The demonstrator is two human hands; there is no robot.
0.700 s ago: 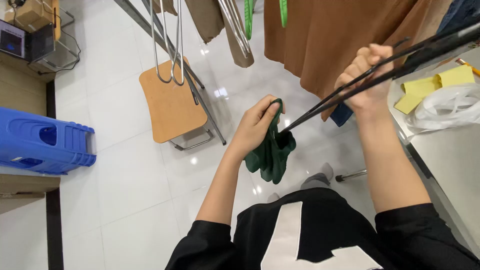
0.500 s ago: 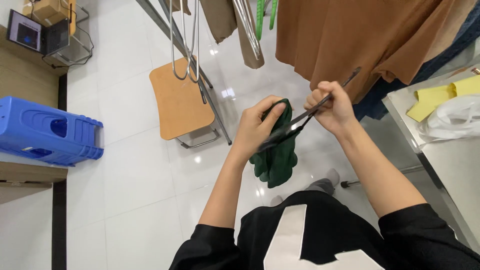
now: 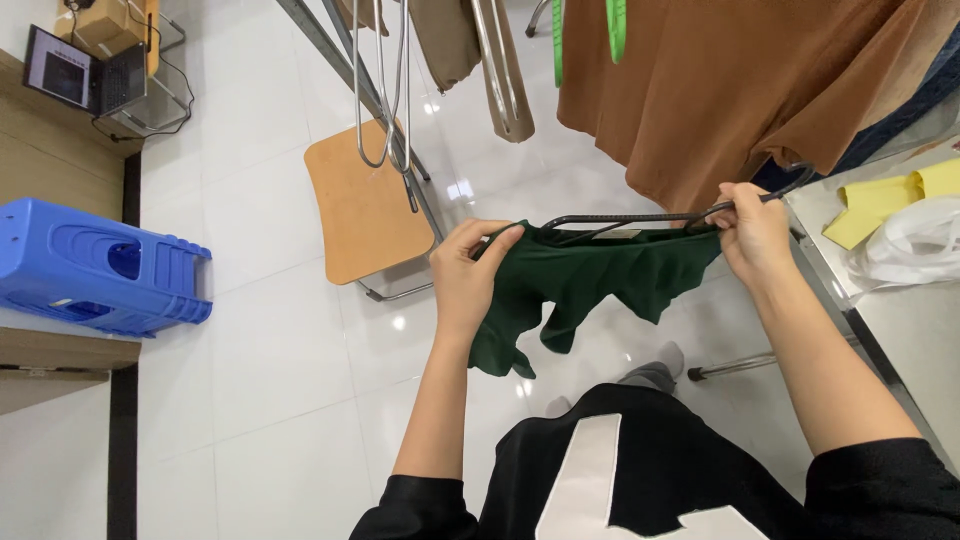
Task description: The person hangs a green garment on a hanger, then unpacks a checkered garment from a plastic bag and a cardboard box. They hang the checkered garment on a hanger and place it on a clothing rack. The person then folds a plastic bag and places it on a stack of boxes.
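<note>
Pinching the green cloth (image 3: 590, 280) and black hanger (image 3: 640, 218), your left hand (image 3: 468, 270) and right hand (image 3: 752, 232) grip tight; pulling hard could slip it off.

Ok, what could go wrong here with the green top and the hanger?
The green top looks stretched along the black hanger between the left hand and right hand; pulling harder might strain its neckline. Its lower edge hangs loose, so it could slide off towards the floor. The hanger's hook end sits close to the brown garment and might snag it.

view: single head camera | facing: steeply down, from above the white tiled floor (image 3: 270, 400) | range: close over it, arm's length
</note>
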